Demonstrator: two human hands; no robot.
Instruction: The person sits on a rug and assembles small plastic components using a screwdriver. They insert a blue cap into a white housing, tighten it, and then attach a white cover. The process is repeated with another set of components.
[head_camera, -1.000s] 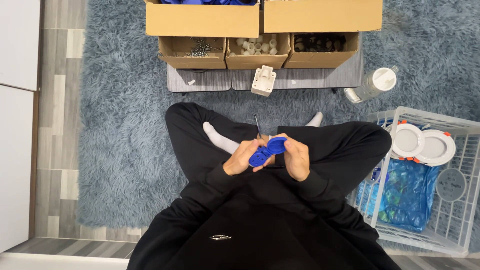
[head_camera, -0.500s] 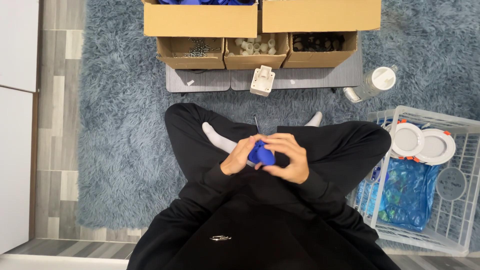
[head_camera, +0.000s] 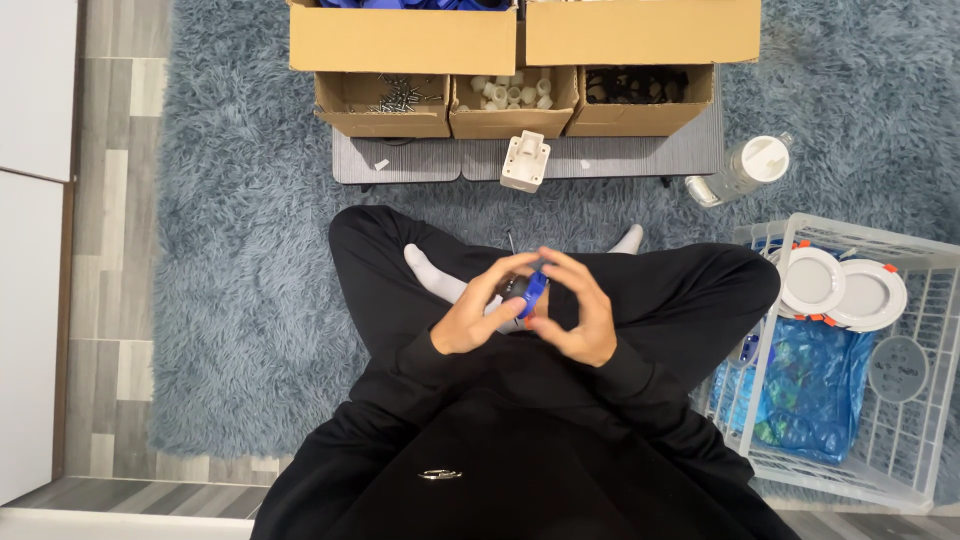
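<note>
Pinching the small blue part (head_camera: 535, 292) between both sets of fingers, left hand (head_camera: 478, 318) and right hand (head_camera: 578, 315); keep it steady over your lap.

- I wear a black long-sleeved top; it fills my view from the centre down to six o'clock.
- A small pale emblem sits on its chest, toward seven o'clock.
- The sleeves end in snug cuffs at the wrists of my left hand (head_camera: 478, 318) and right hand (head_camera: 578, 312), which are bare, without rings or a watch.
- My trousers are black too, loose and softly creased.
- White socks show at eleven and one o'clock.
</note>
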